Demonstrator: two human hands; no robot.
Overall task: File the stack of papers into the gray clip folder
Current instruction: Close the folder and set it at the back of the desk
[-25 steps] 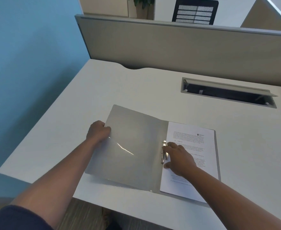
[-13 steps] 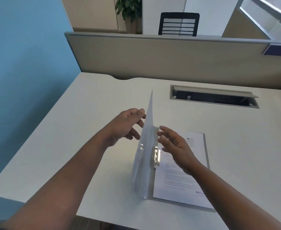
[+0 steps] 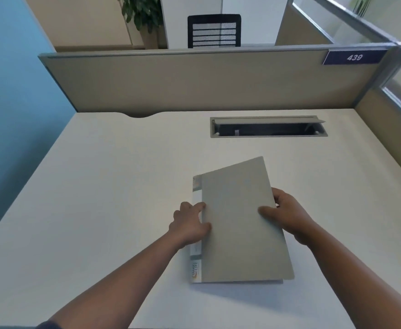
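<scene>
The gray clip folder [image 3: 239, 224] lies closed on the white desk [image 3: 111, 198], its cover slightly raised along the right side. A white label strip runs down its spine at the left. The papers are hidden under the cover. My left hand [image 3: 190, 224] rests on the spine edge with fingers on the cover. My right hand [image 3: 287, 214] grips the folder's right edge, thumb on top of the cover.
A cable slot [image 3: 268, 127] with a raised lid is set into the desk behind the folder. A beige partition [image 3: 194, 81] bounds the far edge, with a sign reading 439 [image 3: 354, 57]. A blue wall [image 3: 9, 91] stands at the left.
The folder lay open with papers showing; my left hand swung the cover up and over. It is now closed, and both hands hold its edges.
</scene>
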